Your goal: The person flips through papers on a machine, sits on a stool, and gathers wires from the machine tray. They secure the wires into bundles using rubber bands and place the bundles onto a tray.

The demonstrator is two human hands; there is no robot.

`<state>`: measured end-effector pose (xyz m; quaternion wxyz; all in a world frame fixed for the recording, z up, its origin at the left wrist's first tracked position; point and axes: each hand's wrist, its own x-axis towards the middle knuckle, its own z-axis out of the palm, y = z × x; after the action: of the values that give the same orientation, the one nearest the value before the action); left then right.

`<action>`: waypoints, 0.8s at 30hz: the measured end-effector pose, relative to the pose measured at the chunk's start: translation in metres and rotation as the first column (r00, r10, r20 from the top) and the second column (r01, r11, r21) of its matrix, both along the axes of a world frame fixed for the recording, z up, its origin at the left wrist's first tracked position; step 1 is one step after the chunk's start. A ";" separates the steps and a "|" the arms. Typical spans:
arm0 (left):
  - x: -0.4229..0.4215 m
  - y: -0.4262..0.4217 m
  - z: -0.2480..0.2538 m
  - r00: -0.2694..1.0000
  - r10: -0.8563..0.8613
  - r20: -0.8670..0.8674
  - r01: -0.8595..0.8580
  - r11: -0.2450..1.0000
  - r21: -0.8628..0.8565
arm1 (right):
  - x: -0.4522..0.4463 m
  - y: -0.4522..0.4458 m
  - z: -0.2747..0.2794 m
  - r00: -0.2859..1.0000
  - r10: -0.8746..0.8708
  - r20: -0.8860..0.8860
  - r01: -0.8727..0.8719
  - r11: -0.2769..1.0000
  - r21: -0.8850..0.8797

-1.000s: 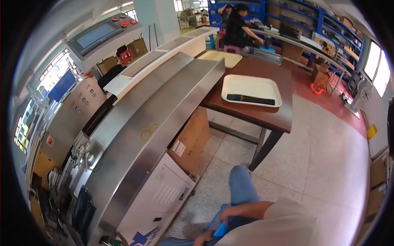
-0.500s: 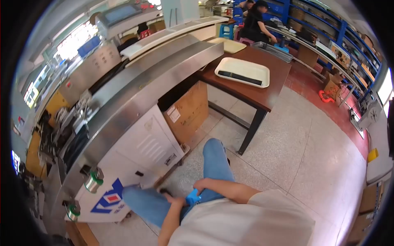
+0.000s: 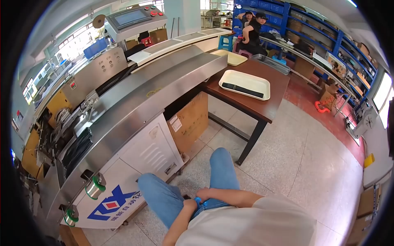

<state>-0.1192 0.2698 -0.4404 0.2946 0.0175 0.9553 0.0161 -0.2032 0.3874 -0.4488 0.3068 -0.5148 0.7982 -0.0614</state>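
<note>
My left hand (image 3: 189, 205) and my right hand (image 3: 202, 194) meet in my lap, over my jeans. Between them shows a small bright-blue thing (image 3: 200, 201), mostly covered by the fingers, so its kind is unclear. Both hands look closed around it. In front of me a cream tray (image 3: 246, 78) sits on the brown table (image 3: 262, 104), with a flat bundle of dark strips (image 3: 242, 90) lying in it.
To the left runs a long steel machine (image 3: 143, 96) with two green-ended wire spools (image 3: 95, 188) on its front and a control panel (image 3: 130, 19) above. A cardboard box (image 3: 188, 119) stands under the table. Two people (image 3: 252, 33) sit at a far bench.
My hands have drawn closer together, hiding more of the blue thing. My left knee has shifted to the right in view. One far person has raised their head and drawn an arm back from the bench.
</note>
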 end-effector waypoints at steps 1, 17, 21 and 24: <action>-0.002 0.003 0.000 1.000 -0.007 0.013 0.006 1.000 0.023 | -0.001 0.002 0.006 1.000 -0.007 -0.003 0.007 1.000 0.003; -0.051 -0.011 0.023 0.921 -0.232 0.314 0.162 0.959 0.234 | 0.000 0.012 -0.031 0.984 -0.120 0.134 0.116 0.992 0.040; -0.054 -0.018 -0.024 0.937 -0.274 0.216 0.223 0.947 0.233 | -0.025 0.015 -0.016 0.982 -0.120 0.147 0.116 0.993 0.035; -0.066 -0.021 -0.019 0.899 -0.362 0.248 0.300 0.919 0.256 | -0.015 0.020 -0.022 0.978 -0.107 0.179 0.105 0.994 0.018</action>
<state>-0.1850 0.2484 -0.4590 0.4264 0.2092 0.8773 0.0695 -0.2185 0.4074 -0.4708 0.3762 -0.4627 0.7936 -0.1206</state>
